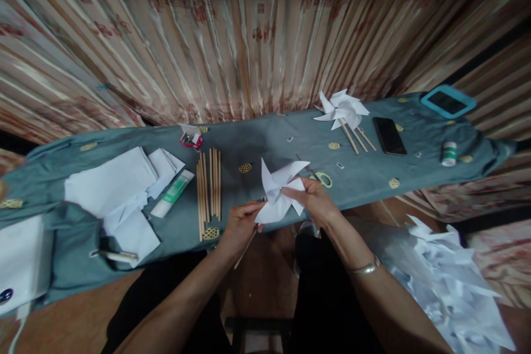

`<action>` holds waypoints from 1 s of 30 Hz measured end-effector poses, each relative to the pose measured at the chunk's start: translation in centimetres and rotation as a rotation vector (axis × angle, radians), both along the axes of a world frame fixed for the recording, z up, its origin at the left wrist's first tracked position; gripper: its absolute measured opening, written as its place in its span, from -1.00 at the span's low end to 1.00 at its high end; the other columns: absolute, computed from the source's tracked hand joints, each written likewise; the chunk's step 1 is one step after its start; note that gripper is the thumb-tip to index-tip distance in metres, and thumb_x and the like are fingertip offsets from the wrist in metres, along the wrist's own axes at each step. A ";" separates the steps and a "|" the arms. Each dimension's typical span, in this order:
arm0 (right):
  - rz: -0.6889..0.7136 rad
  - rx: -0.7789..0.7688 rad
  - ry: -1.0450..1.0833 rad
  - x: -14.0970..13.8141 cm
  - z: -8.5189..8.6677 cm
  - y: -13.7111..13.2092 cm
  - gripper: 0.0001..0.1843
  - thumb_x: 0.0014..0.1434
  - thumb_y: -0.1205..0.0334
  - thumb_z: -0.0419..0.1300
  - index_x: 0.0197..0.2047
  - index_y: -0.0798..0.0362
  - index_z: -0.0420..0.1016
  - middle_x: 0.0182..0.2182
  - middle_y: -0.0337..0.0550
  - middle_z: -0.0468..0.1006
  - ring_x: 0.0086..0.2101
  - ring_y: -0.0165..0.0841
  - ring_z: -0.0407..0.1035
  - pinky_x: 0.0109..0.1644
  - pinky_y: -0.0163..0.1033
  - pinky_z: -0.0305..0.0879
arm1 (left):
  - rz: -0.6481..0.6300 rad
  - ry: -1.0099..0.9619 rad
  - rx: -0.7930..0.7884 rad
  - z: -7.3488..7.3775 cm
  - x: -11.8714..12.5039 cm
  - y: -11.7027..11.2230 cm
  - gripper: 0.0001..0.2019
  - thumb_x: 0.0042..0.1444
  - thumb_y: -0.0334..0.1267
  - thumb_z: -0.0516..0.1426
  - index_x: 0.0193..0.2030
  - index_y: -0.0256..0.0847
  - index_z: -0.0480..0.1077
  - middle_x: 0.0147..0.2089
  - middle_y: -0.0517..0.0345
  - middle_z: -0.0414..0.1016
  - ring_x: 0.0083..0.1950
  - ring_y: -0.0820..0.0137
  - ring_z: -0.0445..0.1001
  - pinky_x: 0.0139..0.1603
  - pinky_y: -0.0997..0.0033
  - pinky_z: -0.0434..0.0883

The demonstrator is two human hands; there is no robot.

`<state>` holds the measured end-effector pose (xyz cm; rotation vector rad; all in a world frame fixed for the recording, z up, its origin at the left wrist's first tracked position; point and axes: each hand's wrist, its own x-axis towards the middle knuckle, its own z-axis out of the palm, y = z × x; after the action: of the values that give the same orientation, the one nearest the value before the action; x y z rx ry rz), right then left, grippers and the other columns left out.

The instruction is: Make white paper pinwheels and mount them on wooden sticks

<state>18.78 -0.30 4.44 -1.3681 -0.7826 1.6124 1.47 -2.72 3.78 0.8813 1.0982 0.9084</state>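
A white paper pinwheel is held between my hands over the front edge of the table. My left hand is closed at its lower left, around the wooden stick, whose end slants down below the fingers. My right hand grips the pinwheel from the right, its thumb pressed on the centre and the other fingers hidden behind the paper. Just beyond that hand lie scissors with pale green handles. Wooden sticks lie in two groups to the left.
Paper sheets, a glue tube and an open box of pins are on the left. Finished pinwheels, a phone and a small bottle lie right. More pinwheels are piled at lower right.
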 end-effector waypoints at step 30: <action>0.979 0.208 -0.848 -4.0 0.2 3.6 -0.88 -0.25 0.24 0.33 -0.62 0.10 0.50 -0.66 -0.39 0.31 -0.52 -0.46 0.22 -0.45 -0.37 0.06 | 0.385 -0.418 -0.346 -4.5 -0.2 -8.3 -0.69 -0.39 -0.22 0.46 -0.50 -0.35 0.57 -0.49 0.09 0.49 -0.50 0.56 0.31 -0.51 0.54 0.19</action>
<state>14.82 3.28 4.62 -1.6116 -2.3287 1.4706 1.28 -11.02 -0.76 0.1797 1.0279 1.1144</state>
